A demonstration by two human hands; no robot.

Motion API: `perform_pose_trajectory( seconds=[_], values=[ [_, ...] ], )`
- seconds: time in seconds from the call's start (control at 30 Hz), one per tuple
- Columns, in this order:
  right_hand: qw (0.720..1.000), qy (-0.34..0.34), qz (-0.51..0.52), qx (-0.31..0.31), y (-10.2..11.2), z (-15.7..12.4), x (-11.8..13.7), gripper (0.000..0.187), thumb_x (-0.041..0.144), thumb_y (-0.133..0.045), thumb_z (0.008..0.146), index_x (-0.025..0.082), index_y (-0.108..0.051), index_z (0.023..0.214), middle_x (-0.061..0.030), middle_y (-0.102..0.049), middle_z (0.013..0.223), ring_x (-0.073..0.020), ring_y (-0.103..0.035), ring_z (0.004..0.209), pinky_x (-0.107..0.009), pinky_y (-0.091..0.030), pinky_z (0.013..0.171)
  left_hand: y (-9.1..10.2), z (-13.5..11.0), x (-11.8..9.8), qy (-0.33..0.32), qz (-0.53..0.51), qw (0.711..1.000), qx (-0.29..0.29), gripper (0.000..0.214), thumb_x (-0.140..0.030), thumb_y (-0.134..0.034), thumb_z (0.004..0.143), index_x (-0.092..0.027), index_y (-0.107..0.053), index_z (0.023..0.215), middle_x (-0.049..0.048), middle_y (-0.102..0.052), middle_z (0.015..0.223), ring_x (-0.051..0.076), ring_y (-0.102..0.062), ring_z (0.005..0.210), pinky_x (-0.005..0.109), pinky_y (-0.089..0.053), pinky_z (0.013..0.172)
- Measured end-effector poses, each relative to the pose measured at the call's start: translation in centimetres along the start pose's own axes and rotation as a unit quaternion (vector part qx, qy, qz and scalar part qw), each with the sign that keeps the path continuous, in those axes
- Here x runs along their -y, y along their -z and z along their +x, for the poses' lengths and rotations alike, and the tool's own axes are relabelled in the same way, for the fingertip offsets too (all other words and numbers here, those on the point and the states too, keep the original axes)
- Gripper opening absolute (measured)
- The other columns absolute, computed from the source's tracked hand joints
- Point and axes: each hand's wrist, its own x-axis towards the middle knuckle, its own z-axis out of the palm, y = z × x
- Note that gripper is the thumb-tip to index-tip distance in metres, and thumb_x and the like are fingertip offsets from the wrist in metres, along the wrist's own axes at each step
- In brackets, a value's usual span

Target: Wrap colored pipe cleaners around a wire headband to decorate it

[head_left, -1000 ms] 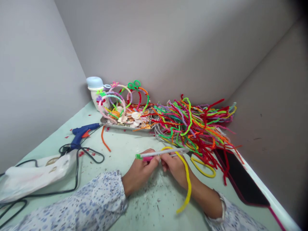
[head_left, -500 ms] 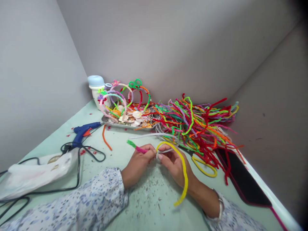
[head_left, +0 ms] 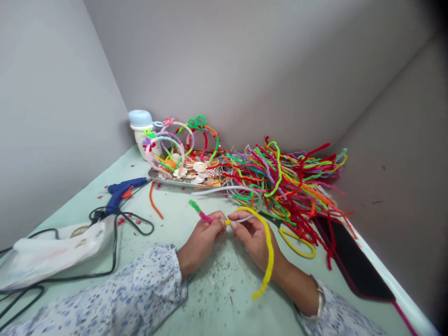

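Pinched in my left hand (head_left: 205, 235) is a pale plastic headband (head_left: 224, 189), gripped on its wrapped stretch. Its covered end shows green and pink fuzzy wrapping (head_left: 199, 211), sticking out past the left fingers. My right hand (head_left: 257, 238) is closed on a yellow pipe cleaner (head_left: 269, 254), close beside the left fingertips. A few yellow turns sit around the band between the two hands. The long yellow tail arches over the right hand and hangs down past the wrist. The bare part of the band loops behind the right fingers.
Behind the hands lies a big heap of coloured pipe cleaners (head_left: 297, 182). A metal tray (head_left: 185, 183) holds discs and finished headbands (head_left: 166, 135) beside a white bottle (head_left: 140, 133). To the left are a blue glue gun (head_left: 119, 191) and plastic bag (head_left: 59, 254); at right, a black flat object (head_left: 360, 266).
Yellow turns now show on the band between my fingers. The headband has tilted, with its bare end moving up and right. Both hands stay almost in place.
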Motion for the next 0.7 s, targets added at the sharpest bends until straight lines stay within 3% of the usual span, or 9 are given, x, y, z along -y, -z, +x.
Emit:
perform_pose_trajectory(
  seconds=[0.4,0.7],
  values=[
    [0.999,0.041,-0.008,-0.031,0.0,0.1,-0.9,0.018,0.034,-0.061,0.085,0.021,-0.066,0.096,-0.0046,-0.067,0.093,-0.0171,-0.063,0.077,-0.030,-0.051,0.071,0.1,0.3,0.2,0.015,0.030,0.999,-0.008,0.023,-0.026,-0.044,0.084,-0.019,-0.039,0.064,-0.0047,-0.033,0.059,0.011,-0.030,0.058,0.026,-0.024,0.055],
    [0.999,0.021,-0.033,-0.012,0.3,0.2,-1.0,0.021,0.038,-0.059,0.086,0.020,-0.066,0.096,-0.0037,-0.067,0.083,-0.0161,-0.061,0.068,-0.029,-0.049,0.065,0.1,0.3,0.3,-0.002,0.004,1.000,0.006,0.021,-0.024,-0.044,0.082,-0.019,-0.039,0.063,-0.0049,-0.032,0.058,0.011,-0.028,0.056,0.026,-0.024,0.053]
  ],
)
